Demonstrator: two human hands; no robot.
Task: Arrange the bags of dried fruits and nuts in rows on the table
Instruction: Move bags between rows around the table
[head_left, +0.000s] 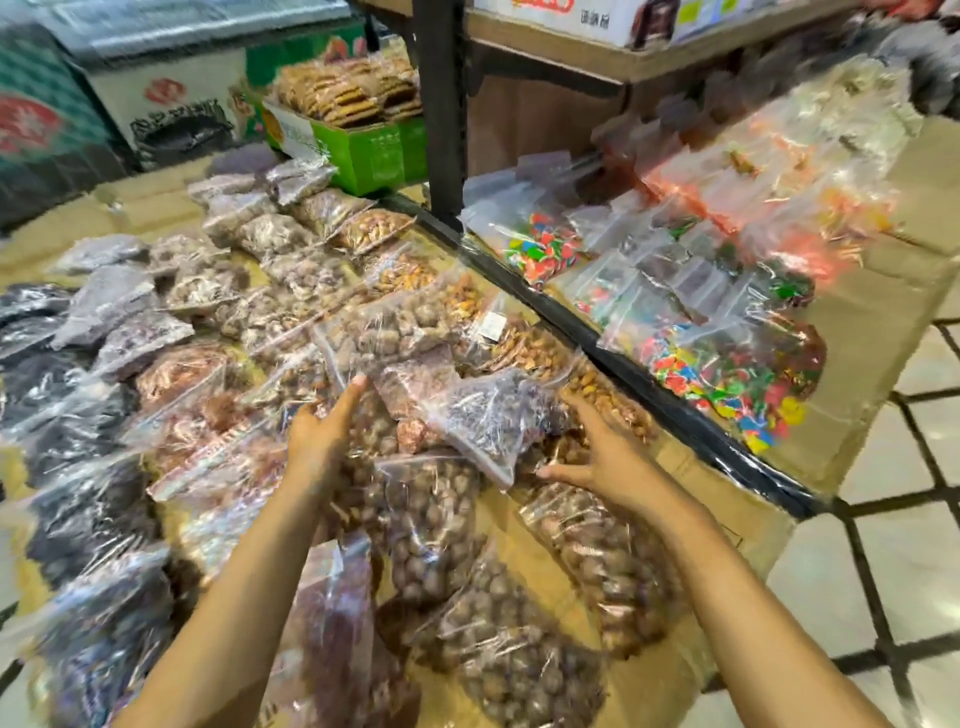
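Clear plastic bag of dark dried fruit (493, 421) between left hand (322, 436), fingers (349, 397) straight, and right hand (602, 457), fingers spread, released.

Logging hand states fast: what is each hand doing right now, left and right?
Left hand: open, fingers straight, fingertips at a bag of nuts.
Right hand: open, fingers spread beside the bag of dark dried fruit, gripping nothing.

Left of the black upright metal post (441, 104), the tan cardboard tabletop (688, 467) is crowded with clear plastic bags of brown nuts (431, 519). Bare cardboard is seen only well in front of the post.
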